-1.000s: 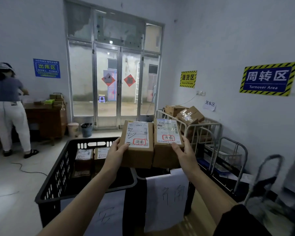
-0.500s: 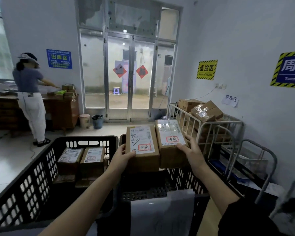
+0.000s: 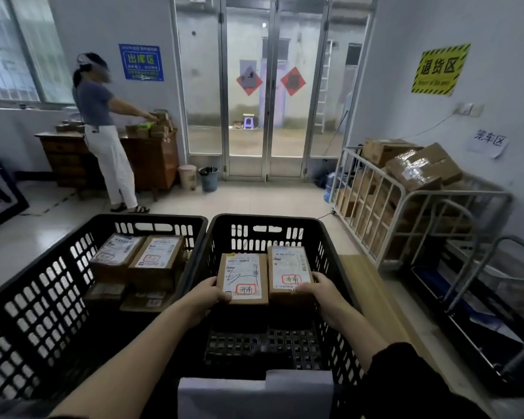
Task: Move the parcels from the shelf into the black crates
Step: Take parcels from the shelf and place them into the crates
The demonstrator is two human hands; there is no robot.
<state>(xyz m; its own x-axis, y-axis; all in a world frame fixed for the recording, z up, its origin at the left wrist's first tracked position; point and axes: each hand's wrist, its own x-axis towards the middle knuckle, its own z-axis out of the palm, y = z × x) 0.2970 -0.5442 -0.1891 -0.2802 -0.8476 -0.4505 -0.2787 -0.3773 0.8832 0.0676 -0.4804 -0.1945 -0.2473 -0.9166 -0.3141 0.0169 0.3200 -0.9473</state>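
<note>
A room with pale walls and a light tiled floor [image 3: 254,198] is seen, closed at the far end by glass doors [image 3: 248,101]. Two black crates are placed side by side on the floor in front of the person.

Inside the right crate [image 3: 330,252], toward its far wall, two brown parcels are held side by side, and their long sides are touching. The left parcel [image 3: 244,278] is gripped by the left grip [image 3: 208,293] at its near left corner: the thumb is laid on the white label and the fingers are curled under the box. The right parcel [image 3: 289,272] is gripped by the right grip [image 3: 318,287] at its near right corner, with the thumb on the top and the fingers wrapped around the right side. Each grip is thus found at the outer near corner of its own parcel. Whether the parcels are resting on the bottom of the crate cannot be told.

In the left crate [image 3: 152,217], near its far right corner, several more labelled parcels [image 3: 161,252] are stacked. A white sheet of paper [image 3: 254,394] is hung over the near wall of the right crate.

At the left wall, another person [image 3: 103,122] is seen reaching over a wooden table [image 3: 152,158] with small boxes on it. At the right wall, a metal cage cart [image 3: 406,201] is filled with cardboard boxes [image 3: 421,164].
</note>
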